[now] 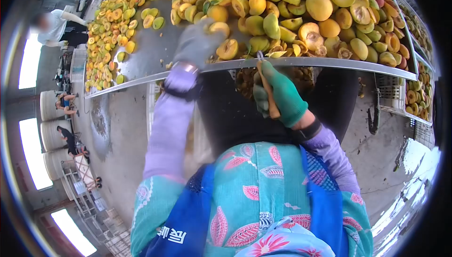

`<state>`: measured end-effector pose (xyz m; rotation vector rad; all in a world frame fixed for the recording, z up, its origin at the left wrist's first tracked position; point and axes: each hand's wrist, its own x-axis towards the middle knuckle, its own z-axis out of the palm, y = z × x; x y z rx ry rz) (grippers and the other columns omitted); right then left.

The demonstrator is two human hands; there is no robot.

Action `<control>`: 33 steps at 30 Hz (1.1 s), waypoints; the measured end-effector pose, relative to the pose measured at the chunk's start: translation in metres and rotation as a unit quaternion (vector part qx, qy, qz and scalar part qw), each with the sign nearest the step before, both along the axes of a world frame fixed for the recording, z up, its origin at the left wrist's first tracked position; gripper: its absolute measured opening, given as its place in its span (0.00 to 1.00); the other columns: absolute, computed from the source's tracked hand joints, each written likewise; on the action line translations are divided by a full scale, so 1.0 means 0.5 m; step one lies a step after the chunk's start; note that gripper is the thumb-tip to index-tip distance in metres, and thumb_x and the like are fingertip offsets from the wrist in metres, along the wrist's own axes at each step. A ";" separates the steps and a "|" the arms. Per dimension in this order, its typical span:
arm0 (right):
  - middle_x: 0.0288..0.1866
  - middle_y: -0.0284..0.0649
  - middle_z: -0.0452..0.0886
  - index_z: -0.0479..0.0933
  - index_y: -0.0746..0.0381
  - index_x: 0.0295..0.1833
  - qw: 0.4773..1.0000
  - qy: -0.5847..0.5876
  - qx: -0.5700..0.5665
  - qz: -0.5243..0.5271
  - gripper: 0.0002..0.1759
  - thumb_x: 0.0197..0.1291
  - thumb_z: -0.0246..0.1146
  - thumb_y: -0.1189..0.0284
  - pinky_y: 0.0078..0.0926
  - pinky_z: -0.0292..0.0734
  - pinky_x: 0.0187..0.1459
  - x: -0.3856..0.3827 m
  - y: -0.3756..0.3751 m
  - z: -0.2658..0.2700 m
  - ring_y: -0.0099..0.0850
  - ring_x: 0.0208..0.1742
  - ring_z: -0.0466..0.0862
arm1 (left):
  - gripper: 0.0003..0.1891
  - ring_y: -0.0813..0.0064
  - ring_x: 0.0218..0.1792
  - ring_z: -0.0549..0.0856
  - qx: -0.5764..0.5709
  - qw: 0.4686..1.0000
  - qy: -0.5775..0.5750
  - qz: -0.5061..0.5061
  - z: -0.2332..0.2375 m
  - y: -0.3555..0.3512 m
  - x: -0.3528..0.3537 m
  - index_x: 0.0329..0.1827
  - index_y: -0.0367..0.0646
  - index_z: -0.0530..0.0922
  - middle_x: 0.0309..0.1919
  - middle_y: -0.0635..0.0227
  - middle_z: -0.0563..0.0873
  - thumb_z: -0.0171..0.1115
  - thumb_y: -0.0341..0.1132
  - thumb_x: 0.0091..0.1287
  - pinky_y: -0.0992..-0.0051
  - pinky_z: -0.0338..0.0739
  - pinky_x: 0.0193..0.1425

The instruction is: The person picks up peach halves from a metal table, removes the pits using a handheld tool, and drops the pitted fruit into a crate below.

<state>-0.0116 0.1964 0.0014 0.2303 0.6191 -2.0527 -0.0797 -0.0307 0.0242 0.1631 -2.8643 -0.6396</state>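
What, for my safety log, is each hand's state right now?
Left hand: too blurred to tell.
Right hand: closed, holding a wooden-handled tool.

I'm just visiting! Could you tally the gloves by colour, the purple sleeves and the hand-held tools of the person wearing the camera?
Grey glove: 1
Green glove: 1
Purple sleeves: 2
Wooden-handled tool: 1
Total: 5

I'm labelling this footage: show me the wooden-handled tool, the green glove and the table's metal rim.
Wooden-handled tool [267, 87], head view: middle of the handle.
Green glove [287, 96], head view: broad part near the cuff.
Table's metal rim [325, 62], head view: its near side.
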 end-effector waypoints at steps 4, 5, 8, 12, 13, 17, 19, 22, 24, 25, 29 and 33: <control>0.26 0.47 0.79 0.71 0.64 0.41 0.809 0.472 0.330 -0.116 0.19 0.69 0.53 0.57 0.45 0.73 0.33 -0.022 -0.032 -0.070 0.49 0.29 0.79 | 0.24 0.53 0.37 0.83 -0.031 0.994 -0.096 -0.048 -0.028 -0.010 -0.084 0.45 0.38 0.78 0.34 0.52 0.82 0.68 0.45 0.49 0.64 0.77 0.45; 0.28 0.51 0.79 0.71 0.65 0.41 0.804 0.458 0.360 -0.122 0.19 0.69 0.53 0.57 0.46 0.73 0.33 -0.031 -0.056 -0.038 0.51 0.31 0.80 | 0.22 0.62 0.36 0.83 -0.076 0.991 -0.077 -0.082 -0.033 -0.032 -0.073 0.47 0.39 0.79 0.33 0.58 0.83 0.69 0.41 0.52 0.69 0.78 0.44; 0.28 0.59 0.78 0.69 0.66 0.41 0.727 0.522 0.430 -0.120 0.19 0.70 0.52 0.57 0.48 0.71 0.31 -0.051 -0.092 -0.001 0.55 0.32 0.80 | 0.16 0.72 0.38 0.83 0.315 0.943 -0.109 0.007 0.032 0.020 0.016 0.49 0.39 0.79 0.36 0.62 0.84 0.67 0.33 0.58 0.75 0.80 0.44; 0.26 0.52 0.77 0.72 0.64 0.40 0.717 0.541 0.431 -0.091 0.16 0.70 0.54 0.60 0.38 0.71 0.30 -0.037 -0.109 0.005 0.48 0.27 0.79 | 0.15 0.69 0.46 0.83 0.636 0.768 -0.009 -0.071 -0.019 0.068 0.081 0.57 0.34 0.74 0.49 0.58 0.83 0.51 0.32 0.71 0.73 0.80 0.49; 0.25 0.51 0.77 0.72 0.64 0.40 0.728 0.533 0.418 -0.103 0.16 0.70 0.54 0.60 0.38 0.72 0.29 -0.029 -0.108 0.000 0.46 0.26 0.78 | 0.19 0.64 0.47 0.83 0.505 0.860 0.018 -0.073 -0.025 0.077 0.095 0.58 0.34 0.72 0.48 0.55 0.83 0.47 0.40 0.74 0.68 0.79 0.54; 0.25 0.54 0.77 0.69 0.64 0.41 0.767 0.487 0.393 -0.138 0.18 0.70 0.54 0.58 0.45 0.72 0.28 -0.012 -0.090 -0.028 0.51 0.27 0.79 | 0.24 0.64 0.48 0.83 0.734 0.677 -0.038 0.017 -0.024 0.120 0.086 0.58 0.35 0.72 0.47 0.54 0.83 0.48 0.48 0.73 0.66 0.78 0.55; 0.26 0.58 0.78 0.68 0.64 0.41 0.766 0.481 0.405 -0.134 0.18 0.69 0.54 0.57 0.51 0.72 0.29 -0.012 -0.082 -0.022 0.58 0.30 0.79 | 0.23 0.66 0.47 0.83 0.546 0.836 0.037 -0.044 -0.029 0.128 0.083 0.57 0.35 0.73 0.45 0.56 0.83 0.47 0.47 0.74 0.68 0.79 0.54; 0.26 0.58 0.77 0.68 0.64 0.41 0.742 0.491 0.437 -0.133 0.18 0.69 0.54 0.58 0.51 0.72 0.29 -0.009 -0.079 -0.013 0.58 0.29 0.79 | 0.18 0.72 0.42 0.83 0.371 0.915 0.129 -0.095 -0.040 0.124 0.083 0.53 0.35 0.77 0.41 0.61 0.84 0.48 0.41 0.74 0.73 0.79 0.48; 0.25 0.58 0.77 0.68 0.64 0.41 0.737 0.499 0.433 -0.140 0.18 0.69 0.54 0.58 0.50 0.72 0.28 -0.003 -0.088 -0.009 0.57 0.29 0.79 | 0.12 0.76 0.38 0.83 0.573 0.813 0.099 -0.023 -0.041 0.126 0.084 0.49 0.35 0.79 0.40 0.66 0.85 0.57 0.35 0.71 0.74 0.79 0.44; 0.25 0.58 0.77 0.68 0.64 0.41 0.735 0.500 0.437 -0.138 0.18 0.69 0.54 0.58 0.50 0.72 0.27 -0.001 -0.090 -0.008 0.57 0.29 0.79 | 0.12 0.77 0.37 0.82 0.578 0.807 0.120 -0.016 -0.043 0.130 0.085 0.48 0.35 0.79 0.39 0.66 0.84 0.56 0.36 0.72 0.75 0.79 0.43; 0.25 0.58 0.77 0.68 0.64 0.41 0.712 0.510 0.450 -0.175 0.17 0.70 0.53 0.58 0.50 0.71 0.27 0.011 -0.099 -0.013 0.58 0.29 0.79 | 0.14 0.82 0.36 0.80 0.525 0.829 0.191 -0.023 -0.042 0.149 0.088 0.46 0.36 0.80 0.36 0.68 0.83 0.52 0.38 0.74 0.79 0.76 0.40; 0.23 0.58 0.75 0.69 0.64 0.39 0.748 0.506 0.388 -0.184 0.17 0.70 0.53 0.59 0.48 0.71 0.26 0.016 -0.098 -0.034 0.57 0.25 0.76 | 0.15 0.84 0.33 0.78 0.491 0.865 0.102 -0.030 -0.012 0.148 0.095 0.43 0.36 0.81 0.31 0.69 0.83 0.52 0.40 0.74 0.82 0.74 0.36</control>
